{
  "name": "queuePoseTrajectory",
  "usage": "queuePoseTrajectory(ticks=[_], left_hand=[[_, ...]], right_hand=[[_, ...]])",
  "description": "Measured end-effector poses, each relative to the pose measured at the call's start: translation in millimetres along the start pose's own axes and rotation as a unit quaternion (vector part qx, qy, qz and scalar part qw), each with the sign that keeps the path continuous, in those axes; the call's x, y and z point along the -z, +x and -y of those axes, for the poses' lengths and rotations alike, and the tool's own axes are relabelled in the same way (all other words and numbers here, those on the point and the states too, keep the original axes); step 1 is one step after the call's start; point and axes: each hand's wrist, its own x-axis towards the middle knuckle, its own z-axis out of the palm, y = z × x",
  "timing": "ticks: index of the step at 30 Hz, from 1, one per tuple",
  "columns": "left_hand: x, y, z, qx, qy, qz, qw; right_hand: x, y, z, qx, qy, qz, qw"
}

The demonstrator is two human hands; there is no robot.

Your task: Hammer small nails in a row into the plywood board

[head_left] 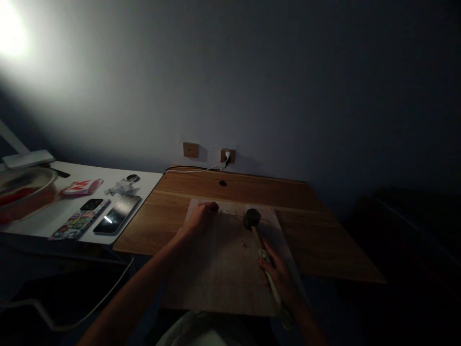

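Note:
My right hand (pixel 279 274) is wrapped round the pale handle of a mallet (pixel 252 219) with a dark, rounded head. The head is over the far right part of a thin wooden board (pixel 219 274). Along the board's far edge runs a row of several small, shiny nails or screws (pixel 235 213). At the left end of that row is my left hand (pixel 202 216), fingers curled together at the board; what they pinch, if anything, is too dark to make out. One loose nail or screw (pixel 243 243) lies on the board near the mallet.
The board rests on a wooden desk (pixel 317 230) against a wall with two outlets (pixel 228 155), one with cables plugged in. To the left, a white table (pixel 151 180) carries a phone (pixel 117 215), a patterned case (pixel 79 221), a crumpled wrapper (pixel 120 187) and a clear bowl (pixel 27 192).

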Motion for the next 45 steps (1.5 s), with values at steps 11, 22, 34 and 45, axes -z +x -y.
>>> queuePoseTrajectory(ticks=[11,22,34,45], left_hand=[[-3.1,-4.1,3.0,-0.024,0.079,-0.017,0.996],[-7.6,-2.9,6.9,-0.035,0.049,-0.021,0.998],[-8.3,-3.4,10.5,0.012,-0.028,-0.016,0.999],[-6.9,-3.8,7.3,0.030,-0.041,-0.024,0.998]], right_hand=[[-1.5,-0.7,0.8,0.006,0.005,-0.005,1.000],[-11.1,0.7,7.6,0.022,0.015,0.021,0.999],[-69.9,34.7,47.9,0.101,0.018,0.108,0.989],[-87.2,44.8,31.7,0.126,-0.015,0.079,0.989]])
